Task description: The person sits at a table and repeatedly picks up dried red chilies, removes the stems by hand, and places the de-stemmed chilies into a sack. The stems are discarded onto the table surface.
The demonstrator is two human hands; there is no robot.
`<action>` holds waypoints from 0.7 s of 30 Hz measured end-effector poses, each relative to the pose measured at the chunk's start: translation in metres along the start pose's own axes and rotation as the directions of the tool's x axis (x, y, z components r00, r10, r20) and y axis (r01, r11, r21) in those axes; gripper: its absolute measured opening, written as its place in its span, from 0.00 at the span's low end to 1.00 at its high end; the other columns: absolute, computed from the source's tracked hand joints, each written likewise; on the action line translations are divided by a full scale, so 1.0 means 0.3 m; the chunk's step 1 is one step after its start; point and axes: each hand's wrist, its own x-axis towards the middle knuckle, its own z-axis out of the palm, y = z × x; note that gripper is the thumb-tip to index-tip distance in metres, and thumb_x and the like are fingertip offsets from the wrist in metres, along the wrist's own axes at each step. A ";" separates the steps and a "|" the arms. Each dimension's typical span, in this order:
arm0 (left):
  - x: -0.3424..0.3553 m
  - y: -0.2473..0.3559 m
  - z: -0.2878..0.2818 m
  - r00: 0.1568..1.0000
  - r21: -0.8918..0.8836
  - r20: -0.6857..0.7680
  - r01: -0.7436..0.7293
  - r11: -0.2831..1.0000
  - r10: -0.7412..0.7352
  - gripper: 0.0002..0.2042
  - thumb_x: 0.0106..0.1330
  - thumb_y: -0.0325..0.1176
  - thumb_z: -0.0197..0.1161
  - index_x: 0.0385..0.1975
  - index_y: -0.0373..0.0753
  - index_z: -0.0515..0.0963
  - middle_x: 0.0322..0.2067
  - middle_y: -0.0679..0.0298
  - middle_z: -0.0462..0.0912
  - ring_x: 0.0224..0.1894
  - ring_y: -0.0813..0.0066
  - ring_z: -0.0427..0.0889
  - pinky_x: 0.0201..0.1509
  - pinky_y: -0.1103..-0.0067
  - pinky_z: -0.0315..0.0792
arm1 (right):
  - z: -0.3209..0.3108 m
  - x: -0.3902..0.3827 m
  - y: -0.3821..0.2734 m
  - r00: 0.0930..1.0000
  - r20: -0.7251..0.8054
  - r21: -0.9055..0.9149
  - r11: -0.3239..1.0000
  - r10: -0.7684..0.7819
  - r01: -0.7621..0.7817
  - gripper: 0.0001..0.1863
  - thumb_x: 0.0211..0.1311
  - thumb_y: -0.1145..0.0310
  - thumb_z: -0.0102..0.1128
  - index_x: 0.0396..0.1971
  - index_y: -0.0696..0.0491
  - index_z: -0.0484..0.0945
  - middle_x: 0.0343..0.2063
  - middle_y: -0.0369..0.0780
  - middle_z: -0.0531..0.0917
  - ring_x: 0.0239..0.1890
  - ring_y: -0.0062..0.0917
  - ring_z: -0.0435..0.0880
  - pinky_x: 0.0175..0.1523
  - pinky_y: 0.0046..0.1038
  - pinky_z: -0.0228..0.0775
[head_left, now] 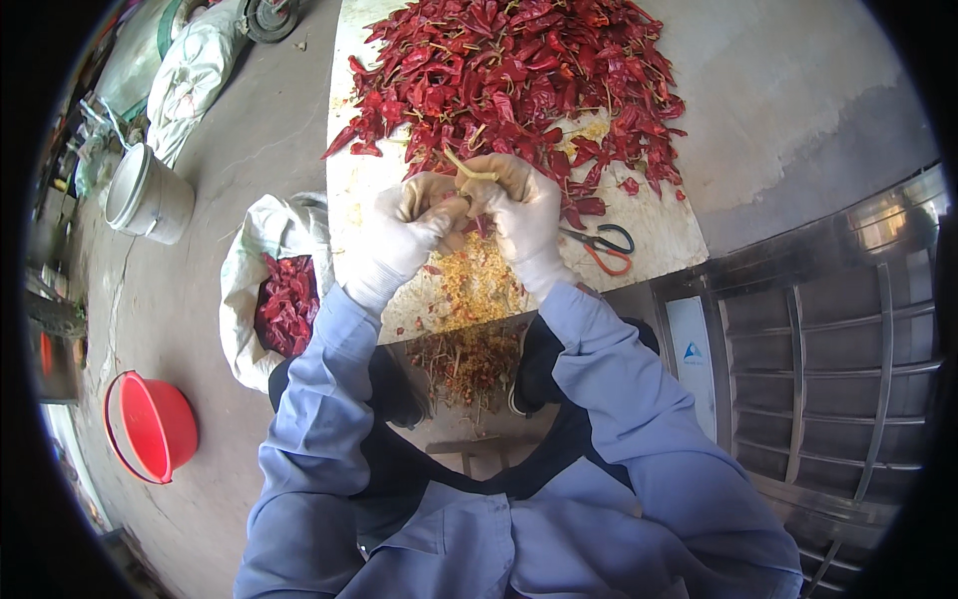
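Note:
My left hand (407, 232) and my right hand (521, 212), both in white gloves, meet above the near part of a pale board (659, 235). Their closed fingers pinch a dried chili pepper, whose pale curved stem (469, 170) sticks up by the right fingers. Most of its pod is hidden by the gloves. A big heap of dried red chilies (519, 75) lies just beyond the hands. Below them, yellow seeds (469, 280) and red bits are scattered on the board. Scissors (604, 248) with black and orange handles lie right of my right hand.
Left of the board stands an open white sack (244, 290) holding red chilies (287, 304). A red bucket (160, 424) and a white bucket (150, 195) stand farther left. Stems and debris (464, 369) cover the floor between my feet. A metal-barred frame (798, 379) is at right.

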 end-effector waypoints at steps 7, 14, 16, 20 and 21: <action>-0.005 -0.008 0.003 0.998 0.079 0.028 -0.053 0.995 0.051 0.09 0.75 0.30 0.62 0.48 0.32 0.81 0.29 0.67 0.85 0.27 0.85 0.81 0.33 0.85 0.76 | -0.029 0.007 0.007 0.973 0.044 0.298 0.927 0.226 -0.229 0.07 0.67 0.76 0.66 0.41 0.62 0.84 0.32 0.40 0.88 0.24 0.16 0.80 0.31 0.18 0.73; -0.012 0.001 -0.011 0.971 0.442 0.084 -0.236 0.866 0.222 0.08 0.73 0.26 0.62 0.46 0.29 0.82 0.25 0.64 0.83 0.24 0.82 0.80 0.29 0.84 0.75 | -0.054 0.009 0.058 0.878 0.135 0.539 0.710 0.459 -0.453 0.10 0.74 0.72 0.54 0.43 0.61 0.83 0.31 0.38 0.86 0.23 0.17 0.80 0.31 0.25 0.76; -0.013 0.006 -0.015 0.918 0.547 0.169 -0.391 0.740 0.360 0.08 0.72 0.26 0.62 0.46 0.29 0.82 0.25 0.63 0.84 0.23 0.81 0.81 0.28 0.83 0.76 | -0.063 0.003 0.063 0.844 0.135 0.562 0.661 0.519 -0.497 0.11 0.75 0.72 0.51 0.42 0.60 0.83 0.31 0.38 0.86 0.23 0.17 0.79 0.31 0.26 0.76; -0.029 0.000 -0.035 0.912 0.526 0.167 -0.404 0.749 0.375 0.10 0.72 0.27 0.63 0.47 0.28 0.81 0.25 0.61 0.85 0.24 0.80 0.83 0.28 0.82 0.77 | -0.084 0.013 0.055 0.856 0.308 0.583 0.629 0.415 -0.515 0.11 0.74 0.73 0.49 0.38 0.59 0.82 0.31 0.36 0.84 0.22 0.17 0.78 0.30 0.23 0.73; -0.034 -0.008 -0.049 0.908 0.540 0.179 -0.413 0.733 0.379 0.10 0.73 0.28 0.63 0.47 0.28 0.81 0.25 0.62 0.85 0.24 0.79 0.83 0.28 0.82 0.77 | -0.092 0.029 0.047 0.856 0.351 0.619 0.592 0.379 -0.516 0.11 0.74 0.72 0.50 0.38 0.59 0.82 0.30 0.36 0.83 0.22 0.17 0.78 0.29 0.22 0.73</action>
